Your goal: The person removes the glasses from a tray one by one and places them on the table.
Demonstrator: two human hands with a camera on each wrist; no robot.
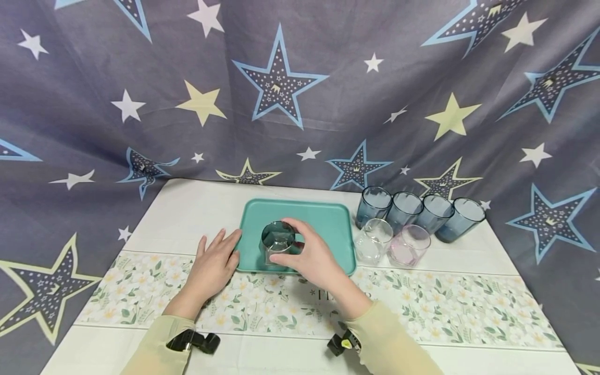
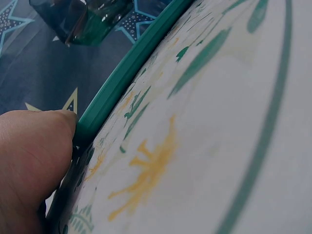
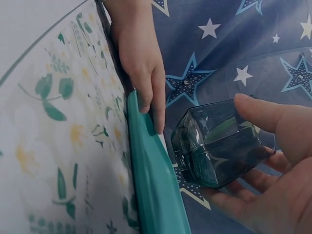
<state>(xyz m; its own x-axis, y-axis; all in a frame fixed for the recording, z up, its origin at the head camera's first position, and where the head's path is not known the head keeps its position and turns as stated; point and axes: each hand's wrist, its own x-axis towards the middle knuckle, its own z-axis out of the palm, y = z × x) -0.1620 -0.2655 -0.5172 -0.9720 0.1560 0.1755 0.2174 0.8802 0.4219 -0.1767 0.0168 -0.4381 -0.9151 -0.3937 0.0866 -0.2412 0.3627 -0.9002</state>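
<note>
My right hand (image 1: 313, 254) grips a dark-tinted drinking glass (image 1: 277, 238) near its rim, thumb on one side and fingers on the other. The glass is over the left-centre of a teal tray (image 1: 323, 219). In the right wrist view the glass (image 3: 219, 141) has flat facets and appears held apart from the tray (image 3: 153, 170). My left hand (image 1: 213, 268) lies at the tray's left edge, fingers extended. In the left wrist view, part of that hand (image 2: 34, 161) touches the tray's rim (image 2: 122, 73).
Several tall blue glasses (image 1: 405, 205) stand in a row at the back right. Before them are a clear glass (image 1: 373, 242) and a pinkish glass (image 1: 409, 247), just right of the tray. A star-patterned cloth (image 1: 281, 151) hangs behind the white, flower-banded table (image 1: 197, 203).
</note>
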